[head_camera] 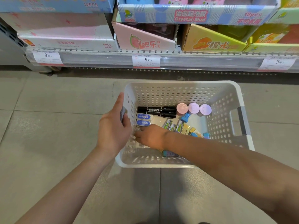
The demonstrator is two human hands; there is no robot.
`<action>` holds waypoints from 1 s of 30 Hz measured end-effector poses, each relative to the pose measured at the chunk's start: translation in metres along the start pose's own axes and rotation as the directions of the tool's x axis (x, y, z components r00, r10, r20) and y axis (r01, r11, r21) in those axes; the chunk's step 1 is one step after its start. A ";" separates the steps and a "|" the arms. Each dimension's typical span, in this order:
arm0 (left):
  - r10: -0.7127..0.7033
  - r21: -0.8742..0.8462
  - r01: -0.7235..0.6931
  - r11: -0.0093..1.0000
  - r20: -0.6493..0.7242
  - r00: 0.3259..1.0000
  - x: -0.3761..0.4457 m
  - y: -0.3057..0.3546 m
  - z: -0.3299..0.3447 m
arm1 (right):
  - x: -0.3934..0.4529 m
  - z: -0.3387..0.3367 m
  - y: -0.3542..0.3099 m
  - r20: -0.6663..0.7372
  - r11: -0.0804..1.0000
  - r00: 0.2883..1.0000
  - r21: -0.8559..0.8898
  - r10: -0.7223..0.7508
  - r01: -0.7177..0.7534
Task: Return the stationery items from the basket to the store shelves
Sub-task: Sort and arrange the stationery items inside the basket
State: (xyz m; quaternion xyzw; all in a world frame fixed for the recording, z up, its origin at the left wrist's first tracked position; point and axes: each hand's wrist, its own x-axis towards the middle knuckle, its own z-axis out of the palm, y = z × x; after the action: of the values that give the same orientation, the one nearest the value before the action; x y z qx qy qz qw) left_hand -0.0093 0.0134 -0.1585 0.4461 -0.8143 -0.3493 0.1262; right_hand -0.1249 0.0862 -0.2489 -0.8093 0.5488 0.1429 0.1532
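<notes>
1. Left hand is closed over the grey handle on the near side of the white basket. A loosened grip would let the basket slide on the floor tiles.
2. Right hand is inside the basket, fingers curled toward the wall just right of the left hand. Whether it holds anything cannot be told; blue-labelled erasers lie just beyond it and could be fumbled.
3. Right of that hand, three pastel jars stand beside black markers; the forearm could topple them.

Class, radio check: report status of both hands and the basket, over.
Left hand gripping the basket by its left handle. Right hand down inside, reaching near the blue erasers; grasp hidden. Nothing blocking.
</notes>
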 end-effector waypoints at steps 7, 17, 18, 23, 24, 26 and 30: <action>0.014 0.013 -0.014 1.000 0.006 1.000 0.000 0.000 0.000 | -0.008 0.017 0.001 -0.284 0.986 0.957 0.168 0.062 -0.014; 0.002 0.000 -0.002 1.000 0.027 1.000 -0.001 0.002 -0.002 | -0.031 0.007 0.002 0.503 -0.470 0.747 0.834 0.434 -0.288; 0.005 0.002 -0.005 1.000 0.023 1.000 -0.001 0.002 -0.002 | -0.030 0.007 0.002 0.539 -0.528 0.733 0.798 0.415 -0.289; 0.003 -0.003 -0.003 1.000 0.007 1.000 -0.001 0.003 -0.001 | -0.011 0.004 0.002 0.685 -0.735 0.602 0.640 0.411 -0.226; 0.005 0.000 -0.005 1.000 0.002 1.000 -0.001 0.003 -0.001 | -0.006 0.003 0.002 0.710 -0.746 0.563 0.626 0.424 -0.228; 0.020 0.017 -0.020 1.000 -0.012 1.000 -0.001 0.002 0.000 | 0.002 0.004 0.002 0.731 -0.683 0.486 0.658 0.478 -0.318; 0.030 0.037 -0.029 0.999 -0.027 0.999 0.000 0.002 0.000 | 0.010 0.014 0.004 0.656 -0.448 0.458 0.750 0.600 -0.486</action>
State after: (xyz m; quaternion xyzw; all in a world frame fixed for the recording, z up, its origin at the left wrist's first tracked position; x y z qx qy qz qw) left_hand -0.0104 0.0143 -0.1577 0.4412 -0.8251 -0.3264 0.1344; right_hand -0.1258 0.0815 -0.2659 -0.0415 0.8102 -0.2500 0.5286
